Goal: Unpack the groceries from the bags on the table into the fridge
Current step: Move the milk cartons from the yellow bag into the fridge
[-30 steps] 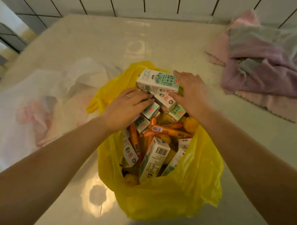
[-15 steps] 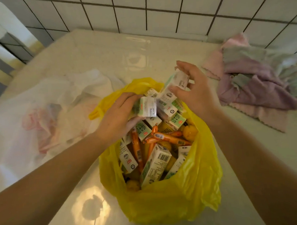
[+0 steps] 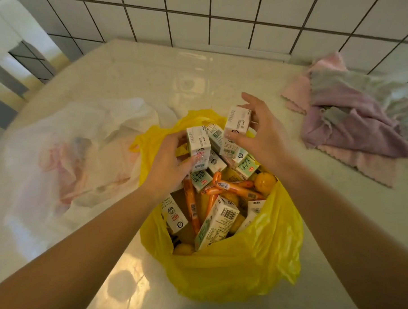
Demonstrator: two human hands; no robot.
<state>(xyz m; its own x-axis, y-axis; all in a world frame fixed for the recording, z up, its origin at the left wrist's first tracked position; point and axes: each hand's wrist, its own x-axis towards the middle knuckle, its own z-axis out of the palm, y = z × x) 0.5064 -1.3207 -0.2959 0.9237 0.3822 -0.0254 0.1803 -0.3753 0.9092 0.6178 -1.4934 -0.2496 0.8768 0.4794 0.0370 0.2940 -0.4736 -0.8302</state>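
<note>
So both hands are out of the pile now and each has a carton. Half a second ago the left hand (image 3: 168, 165) was only just getting its fingers around a small carton (image 3: 198, 147) down among the others, and the right hand (image 3: 260, 138) was already lifting its own; now both are clear of the heap, held just above the mouth of the yellow bag (image 3: 238, 265) in the middle of the frame. The left one grips its carton with the thumb on the near face and fingers round the back; the right one pinches a second carton (image 3: 238, 122) between thumb and fingertips, with one finger sticking up loose. The bag is still pretty loaded: more cartons, a bunch of orange sausage sticks (image 3: 232, 188), and a few round yellow fruits (image 3: 265, 182) towards its right side. To the left of it lies a crumpled white bag (image 3: 81, 155), and a heap of pink and grey cloths (image 3: 351, 124) sits at the right edge of the table (image 3: 183, 68). No fridge in view, so I'd say this is the very start of a trip: two cartons picked up, carrying them over comes next, and most of the unpacking is left.
</note>
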